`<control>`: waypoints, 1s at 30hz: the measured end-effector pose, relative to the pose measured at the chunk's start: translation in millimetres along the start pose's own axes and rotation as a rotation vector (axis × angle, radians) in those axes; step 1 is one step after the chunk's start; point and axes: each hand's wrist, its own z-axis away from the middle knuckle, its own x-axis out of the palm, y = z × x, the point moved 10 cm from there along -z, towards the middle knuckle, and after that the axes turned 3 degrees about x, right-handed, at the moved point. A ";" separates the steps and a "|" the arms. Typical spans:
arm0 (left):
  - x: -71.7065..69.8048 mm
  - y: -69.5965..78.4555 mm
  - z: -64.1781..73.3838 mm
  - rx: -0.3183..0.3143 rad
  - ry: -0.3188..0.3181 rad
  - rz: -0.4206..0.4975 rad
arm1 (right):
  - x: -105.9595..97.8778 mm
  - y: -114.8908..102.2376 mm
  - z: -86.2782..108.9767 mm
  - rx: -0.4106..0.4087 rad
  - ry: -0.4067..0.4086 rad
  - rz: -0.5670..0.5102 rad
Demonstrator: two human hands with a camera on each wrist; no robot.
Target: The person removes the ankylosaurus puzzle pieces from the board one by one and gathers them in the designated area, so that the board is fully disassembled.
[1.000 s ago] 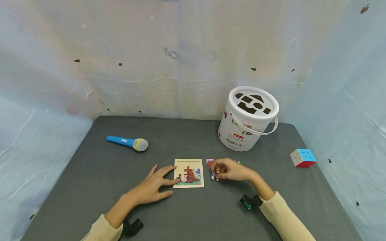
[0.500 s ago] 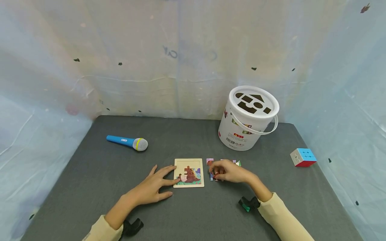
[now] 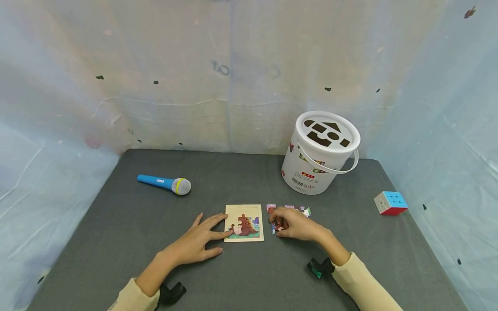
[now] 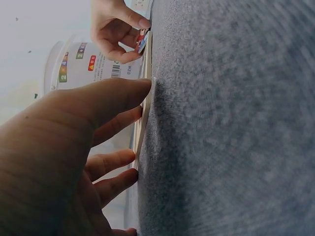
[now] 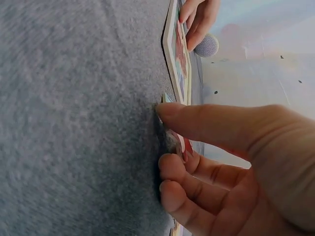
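Note:
A small wooden puzzle board (image 3: 244, 209) lies on the grey table, partly filled with brown and green picture pieces (image 3: 247, 227). My left hand (image 3: 190, 245) spreads its fingers over the board's left edge, fingertips on its rim. Just right of the board, my right hand (image 3: 298, 223) curls low over loose puzzle pieces. Between its thumb and fingers it pinches a colourful puzzle piece (image 4: 142, 41), which shows reddish in the right wrist view. Other loose pieces (image 3: 306, 211) show beyond the knuckles; some are hidden under the hand.
A white bucket (image 3: 311, 172) with shape holes in its lid stands at the back right. A blue toy microphone (image 3: 163, 183) lies at the back left. Near the right edge sits a puzzle cube (image 3: 391, 203). Plastic sheeting (image 3: 175, 121) hangs behind the table.
My right hand has shifted slightly toward me over the loose pieces, uncovering more of those behind it. My left hand stays on the board.

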 end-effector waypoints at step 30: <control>-3.0 5.3 2.4 0.003 -0.017 0.005 | -1.3 -1.4 0.9 -0.011 0.039 0.114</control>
